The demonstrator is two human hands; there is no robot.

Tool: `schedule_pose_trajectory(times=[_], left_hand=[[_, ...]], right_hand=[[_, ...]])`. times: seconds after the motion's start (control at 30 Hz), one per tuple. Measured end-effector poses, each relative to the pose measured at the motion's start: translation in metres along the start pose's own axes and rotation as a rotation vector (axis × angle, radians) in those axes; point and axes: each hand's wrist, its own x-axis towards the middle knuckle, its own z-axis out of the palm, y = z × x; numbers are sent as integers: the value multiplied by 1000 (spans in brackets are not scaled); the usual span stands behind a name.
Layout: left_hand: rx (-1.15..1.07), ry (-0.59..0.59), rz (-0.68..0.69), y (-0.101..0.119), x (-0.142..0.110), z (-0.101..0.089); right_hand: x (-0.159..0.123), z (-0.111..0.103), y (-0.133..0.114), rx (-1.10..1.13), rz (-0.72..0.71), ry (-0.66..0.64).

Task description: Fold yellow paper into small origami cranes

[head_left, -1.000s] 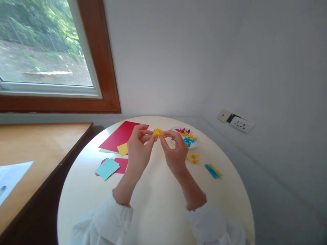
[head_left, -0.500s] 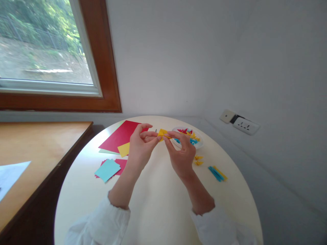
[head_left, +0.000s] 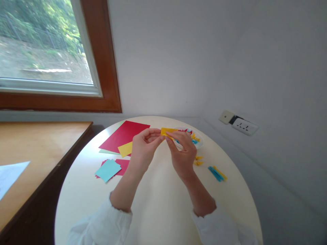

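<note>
A small folded piece of yellow paper point(head_left: 168, 131) is held up above the far part of the round white table point(head_left: 158, 204). My left hand point(head_left: 144, 146) pinches its left end between thumb and fingers. On its right side, my right hand point(head_left: 182, 149) grips the paper with thumb and forefinger, the fingertips of both hands close together. Behind my right hand stands a white plate point(head_left: 201, 144) of red, yellow and blue folded-paper pieces, partly hidden. Small yellow folded-paper pieces point(head_left: 198, 160) lie just right of that hand.
Red sheets point(head_left: 120, 136) and a yellow sheet point(head_left: 125, 149) lie at the back left, with light-blue squares point(head_left: 108, 170) nearer. Blue and yellow paper strips point(head_left: 216, 174) rest at the right. A wooden table point(head_left: 38, 146) stands at the left, and a socket point(head_left: 245, 126) is on the wall.
The yellow paper has been turned and now shows a longer, flatter strip reaching right. My left fingers have curled in and that hand has shifted slightly right.
</note>
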Motion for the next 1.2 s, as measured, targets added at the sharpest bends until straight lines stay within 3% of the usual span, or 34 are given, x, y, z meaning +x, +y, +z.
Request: schedule_pose_trajectory(times=[0.57,1.2], left_hand=[[8,-36,-14,1,-1,1],[-22,-38,-11,7,-4,-1]], right_hand=[[-4,0,1,-256,-243,-7],[-6,6,2,-275,-304,-13]])
